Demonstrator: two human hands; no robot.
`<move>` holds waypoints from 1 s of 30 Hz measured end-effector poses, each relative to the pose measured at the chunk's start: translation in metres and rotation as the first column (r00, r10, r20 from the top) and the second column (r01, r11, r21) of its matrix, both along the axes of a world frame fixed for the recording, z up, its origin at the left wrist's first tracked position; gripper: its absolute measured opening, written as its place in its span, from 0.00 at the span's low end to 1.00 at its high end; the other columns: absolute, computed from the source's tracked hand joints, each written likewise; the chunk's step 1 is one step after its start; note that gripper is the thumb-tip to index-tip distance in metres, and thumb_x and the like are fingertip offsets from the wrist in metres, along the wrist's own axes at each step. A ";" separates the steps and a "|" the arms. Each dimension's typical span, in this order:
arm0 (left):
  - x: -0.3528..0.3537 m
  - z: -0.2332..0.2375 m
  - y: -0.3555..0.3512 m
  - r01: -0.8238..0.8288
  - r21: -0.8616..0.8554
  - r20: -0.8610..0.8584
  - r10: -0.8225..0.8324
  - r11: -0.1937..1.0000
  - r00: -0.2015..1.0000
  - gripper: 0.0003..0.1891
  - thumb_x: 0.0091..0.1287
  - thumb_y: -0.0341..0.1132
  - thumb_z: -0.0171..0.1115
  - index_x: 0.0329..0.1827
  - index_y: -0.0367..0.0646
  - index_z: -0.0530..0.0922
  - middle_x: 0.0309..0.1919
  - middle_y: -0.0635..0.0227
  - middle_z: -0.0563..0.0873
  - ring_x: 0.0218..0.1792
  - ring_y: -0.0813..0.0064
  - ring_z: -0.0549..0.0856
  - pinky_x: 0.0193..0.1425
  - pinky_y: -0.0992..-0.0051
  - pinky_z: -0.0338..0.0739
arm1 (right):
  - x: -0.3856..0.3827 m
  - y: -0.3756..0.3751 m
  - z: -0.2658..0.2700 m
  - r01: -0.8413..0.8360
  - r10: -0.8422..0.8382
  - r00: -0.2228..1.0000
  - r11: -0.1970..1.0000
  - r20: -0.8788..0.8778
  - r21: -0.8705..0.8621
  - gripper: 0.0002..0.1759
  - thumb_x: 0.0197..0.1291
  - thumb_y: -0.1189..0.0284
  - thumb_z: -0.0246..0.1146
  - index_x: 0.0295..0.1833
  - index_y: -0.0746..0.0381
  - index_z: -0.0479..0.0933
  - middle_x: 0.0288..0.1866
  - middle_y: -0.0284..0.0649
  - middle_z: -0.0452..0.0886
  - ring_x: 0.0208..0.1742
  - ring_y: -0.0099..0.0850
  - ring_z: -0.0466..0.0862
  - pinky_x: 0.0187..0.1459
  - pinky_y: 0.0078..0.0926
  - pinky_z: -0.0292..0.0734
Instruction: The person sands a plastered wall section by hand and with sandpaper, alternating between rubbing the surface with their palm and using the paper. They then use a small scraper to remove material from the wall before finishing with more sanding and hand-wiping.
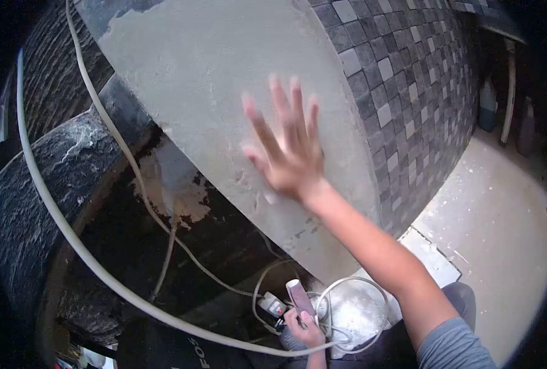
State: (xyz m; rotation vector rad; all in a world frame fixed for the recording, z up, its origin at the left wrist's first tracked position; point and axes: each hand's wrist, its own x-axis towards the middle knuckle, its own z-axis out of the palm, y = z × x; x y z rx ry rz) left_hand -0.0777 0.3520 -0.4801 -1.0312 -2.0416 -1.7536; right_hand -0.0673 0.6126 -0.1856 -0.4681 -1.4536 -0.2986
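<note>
My right hand is spread wide, palm toward a smooth grey plastered slab, and looks slightly blurred. It overlaps the middle of the slab, with nothing between its fingers. Low in the view, my left hand is wrapped round a brownish-pink roll with a pale end, which stands nearly upright. What the roll is made of cannot be made out. A pale cable loops close by, with a white plug-like block just left of the roll.
Grey and white mosaic tiles cover the wall along the slab's right side. A thick pale hose arcs across the left. Dark textured stone and a dark recess lie there too. Bottles stand far right, beyond the pale floor.
</note>
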 end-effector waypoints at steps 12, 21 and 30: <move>0.010 0.017 -0.011 -0.041 0.053 0.008 0.041 0.998 0.999 0.18 0.74 0.45 0.54 0.42 0.33 0.71 0.41 0.58 0.75 0.45 0.61 0.76 0.54 0.63 0.70 | -0.006 -0.011 -0.062 -0.070 0.068 0.996 0.997 0.054 0.020 0.33 0.70 0.55 0.59 0.79 0.43 0.63 0.83 0.43 0.58 0.86 0.45 0.48 0.81 0.61 0.38; 0.003 0.012 0.001 0.023 0.040 0.004 -0.023 0.999 1.000 0.11 0.73 0.35 0.55 0.44 0.33 0.73 0.43 0.58 0.75 0.47 0.63 0.76 0.58 0.64 0.70 | -0.027 -0.005 0.154 -0.020 0.172 0.948 0.873 -0.269 0.488 0.37 0.63 0.77 0.61 0.78 0.49 0.62 0.80 0.51 0.57 0.82 0.52 0.56 0.72 0.68 0.62; -0.003 0.007 -0.012 -0.073 0.059 -0.002 0.073 0.996 0.997 0.16 0.75 0.41 0.55 0.46 0.33 0.73 0.45 0.58 0.76 0.48 0.62 0.76 0.57 0.63 0.71 | -0.032 -0.037 -0.032 -0.036 0.023 0.999 0.963 0.049 0.269 0.31 0.71 0.72 0.55 0.73 0.26 0.67 0.78 0.32 0.64 0.84 0.36 0.57 0.85 0.54 0.35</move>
